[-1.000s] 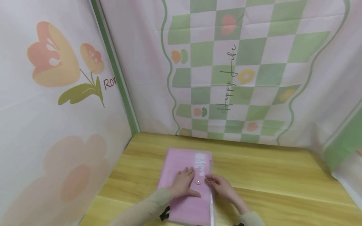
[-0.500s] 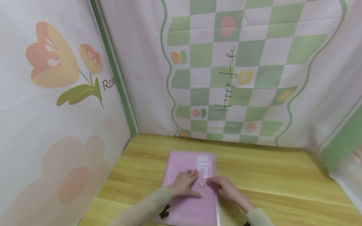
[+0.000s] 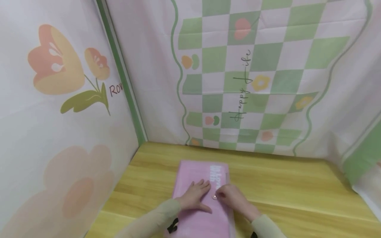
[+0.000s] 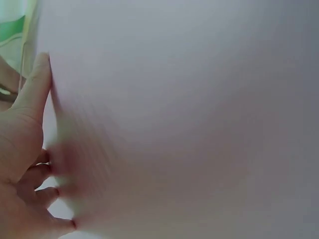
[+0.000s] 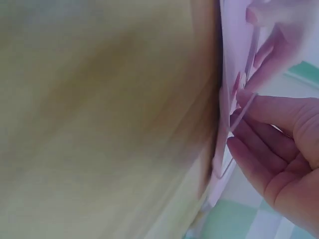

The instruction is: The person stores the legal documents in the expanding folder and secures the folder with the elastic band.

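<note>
A pink document folder (image 3: 205,223) with white lettering lies on the table, its small round button (image 3: 214,197) near the right side. My left hand (image 3: 194,197) rests on the cover with fingers spread, left of the button; the left wrist view shows its thumb and fingertips against the pink surface. At the button's right side are the fingertips of my right hand (image 3: 235,200). In the right wrist view a thin elastic cord (image 5: 243,112) from the folder's edge is pinched between its thumb and fingers. The knuckles hide the cord in the head view.
The wood-grain table (image 3: 282,185) extends to both sides of the folder. A green-checked curtain (image 3: 238,82) hangs behind its far edge, and a flower-printed white curtain (image 3: 68,125) stands along the left.
My right hand has moved from the flap's edge to the button with the cord. The folder has slid slightly right under my left hand, which stays flat on the cover.
</note>
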### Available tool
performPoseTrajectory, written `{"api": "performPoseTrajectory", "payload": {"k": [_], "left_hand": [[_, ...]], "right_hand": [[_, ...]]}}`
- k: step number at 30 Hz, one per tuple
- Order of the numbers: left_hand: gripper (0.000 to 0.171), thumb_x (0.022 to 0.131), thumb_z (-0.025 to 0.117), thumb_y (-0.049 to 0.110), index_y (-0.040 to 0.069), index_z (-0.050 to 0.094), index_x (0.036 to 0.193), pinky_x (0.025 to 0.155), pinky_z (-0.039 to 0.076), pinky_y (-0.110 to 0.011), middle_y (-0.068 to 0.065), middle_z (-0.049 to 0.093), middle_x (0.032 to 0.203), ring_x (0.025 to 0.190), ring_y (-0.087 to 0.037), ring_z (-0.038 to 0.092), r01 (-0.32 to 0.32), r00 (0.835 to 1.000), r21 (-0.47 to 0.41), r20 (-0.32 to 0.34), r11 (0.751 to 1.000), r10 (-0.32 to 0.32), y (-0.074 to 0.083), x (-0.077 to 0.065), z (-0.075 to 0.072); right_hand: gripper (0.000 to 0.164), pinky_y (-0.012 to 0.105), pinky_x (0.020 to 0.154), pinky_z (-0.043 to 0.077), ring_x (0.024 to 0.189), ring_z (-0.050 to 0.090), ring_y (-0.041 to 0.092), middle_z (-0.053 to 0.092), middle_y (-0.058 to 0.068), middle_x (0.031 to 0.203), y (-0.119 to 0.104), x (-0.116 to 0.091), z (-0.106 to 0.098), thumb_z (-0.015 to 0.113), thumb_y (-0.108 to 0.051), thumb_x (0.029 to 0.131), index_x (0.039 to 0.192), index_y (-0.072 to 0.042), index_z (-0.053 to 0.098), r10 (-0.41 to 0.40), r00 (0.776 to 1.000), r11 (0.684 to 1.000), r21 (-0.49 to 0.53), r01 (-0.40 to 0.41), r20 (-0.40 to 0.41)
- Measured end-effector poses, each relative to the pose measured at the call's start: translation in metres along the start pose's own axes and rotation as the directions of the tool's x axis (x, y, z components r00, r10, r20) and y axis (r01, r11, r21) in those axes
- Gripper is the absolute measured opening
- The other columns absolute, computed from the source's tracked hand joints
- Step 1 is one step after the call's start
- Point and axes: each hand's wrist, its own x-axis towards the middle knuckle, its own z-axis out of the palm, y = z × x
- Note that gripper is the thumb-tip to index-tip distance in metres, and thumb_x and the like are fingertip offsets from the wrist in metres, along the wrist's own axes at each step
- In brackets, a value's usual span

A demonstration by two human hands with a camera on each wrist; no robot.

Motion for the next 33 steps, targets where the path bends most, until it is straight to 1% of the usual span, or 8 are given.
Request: {"api": "performPoseTrajectory", "payload": {"k": [3,8,13,16,22,27,30,33], "left_hand": [[0.105,0.071,0.074,0.068,0.011,0.038,0.152,0.117,0.033,-0.061,-0.007,0.034,0.161,0.149,-0.031,0.034,-0.004,1.0,-0.002,0.001,1.0,0.004,0.0,0.002,0.002],[0.107,0.071,0.074,0.067,0.01,0.037,0.153,0.116,0.033,-0.062,-0.008,0.033,0.161,0.149,-0.031,0.034,-0.014,1.0,-0.01,-0.006,1.0,0.014,0.001,0.001,0.003],[0.107,0.07,0.077,0.064,0.008,0.037,0.152,0.116,0.033,-0.064,-0.009,0.034,0.161,0.149,-0.032,0.034,-0.022,1.0,-0.041,-0.005,0.999,0.022,0.0,-0.004,0.002],[0.107,0.071,0.077,0.063,0.008,0.037,0.152,0.116,0.033,-0.064,-0.009,0.034,0.161,0.149,-0.032,0.034,-0.02,1.0,-0.054,-0.008,0.998,0.019,-0.002,-0.005,0.003],[0.107,0.071,0.076,0.064,0.01,0.035,0.154,0.116,0.031,-0.064,-0.008,0.032,0.161,0.149,-0.032,0.033,-0.013,1.0,-0.06,-0.015,0.998,0.012,-0.006,-0.005,0.007],[0.107,0.071,0.076,0.064,0.012,0.034,0.154,0.116,0.031,-0.065,-0.008,0.032,0.161,0.149,-0.032,0.033,-0.005,1.0,-0.063,-0.02,0.998,0.004,-0.007,-0.004,0.006],[0.106,0.071,0.076,0.064,0.013,0.035,0.154,0.115,0.032,-0.065,-0.008,0.033,0.161,0.149,-0.032,0.033,-0.011,1.0,-0.059,-0.026,0.998,0.01,-0.007,-0.004,0.006],[0.105,0.072,0.076,0.064,0.012,0.036,0.154,0.116,0.032,-0.064,-0.009,0.034,0.161,0.149,-0.032,0.034,-0.021,0.999,-0.052,-0.031,0.998,0.02,-0.007,-0.002,0.005]], "right_hand": [[0.009,0.026,0.066,0.057,0.066,0.065,0.011,0.073,0.001,0.071,-0.006,0.007,0.0,0.076,-0.001,0.075,0.076,-0.01,0.076,-0.036,0.999,0.999,-0.037,0.036,0.015],[0.013,0.021,0.058,0.052,0.058,0.058,0.009,0.067,0.0,0.063,-0.016,0.014,0.002,0.074,0.003,0.071,0.068,-0.009,0.074,-0.057,0.998,0.991,-0.118,0.06,0.035],[0.011,0.021,0.057,0.05,0.058,0.055,0.009,0.064,0.0,0.064,-0.019,0.018,0.007,0.076,0.0,0.072,0.068,-0.01,0.073,-0.078,0.994,0.982,-0.165,0.089,0.072],[0.011,0.02,0.056,0.049,0.058,0.053,0.007,0.063,0.0,0.064,-0.018,0.021,0.009,0.076,0.001,0.072,0.067,-0.009,0.072,-0.092,0.992,0.985,-0.136,0.104,0.089],[0.013,0.023,0.056,0.05,0.059,0.056,0.012,0.064,0.002,0.065,-0.015,0.026,0.007,0.075,0.004,0.065,0.068,-0.008,0.071,-0.121,0.987,0.986,-0.103,0.132,0.105],[0.014,0.023,0.057,0.05,0.06,0.054,0.011,0.063,0.003,0.068,-0.011,0.03,0.008,0.074,0.002,0.067,0.077,-0.006,0.071,-0.14,0.983,0.986,-0.077,0.15,0.117],[0.019,0.024,0.058,0.05,0.062,0.053,0.01,0.063,0.003,0.072,-0.009,0.031,0.008,0.073,0.001,0.068,0.085,-0.005,0.071,-0.118,0.984,0.991,-0.045,0.126,0.135],[0.021,0.024,0.06,0.049,0.064,0.05,0.008,0.062,0.001,0.074,-0.007,0.029,0.009,0.071,0.0,0.069,0.089,-0.006,0.071,-0.06,0.986,0.998,-0.019,0.064,0.153]]}}
